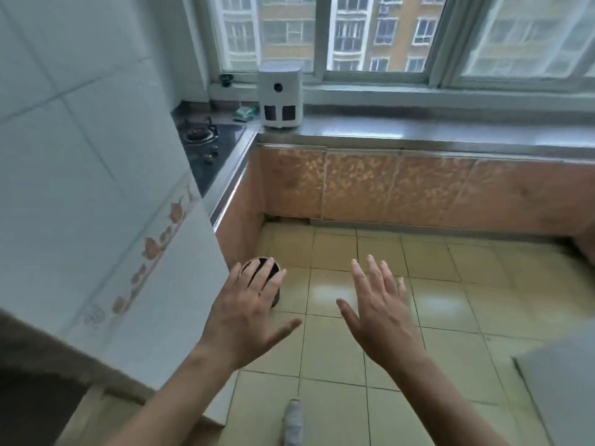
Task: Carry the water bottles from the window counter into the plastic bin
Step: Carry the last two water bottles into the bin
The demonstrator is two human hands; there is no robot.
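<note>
Both my hands are stretched out in front of me over the tiled floor, palms down with fingers spread. My left hand [249,312] and my right hand [378,309] hold nothing. The grey window counter [434,132] runs along the far wall under the window. No water bottle shows on it, and no plastic bin is in view.
A white boxy appliance [280,98] stands at the counter's left corner. A gas hob [201,135] sits on the left counter beside a white tiled wall. A round dark container [275,268] stands on the floor beyond my left fingers. A grey edge [560,394] juts in at lower right.
</note>
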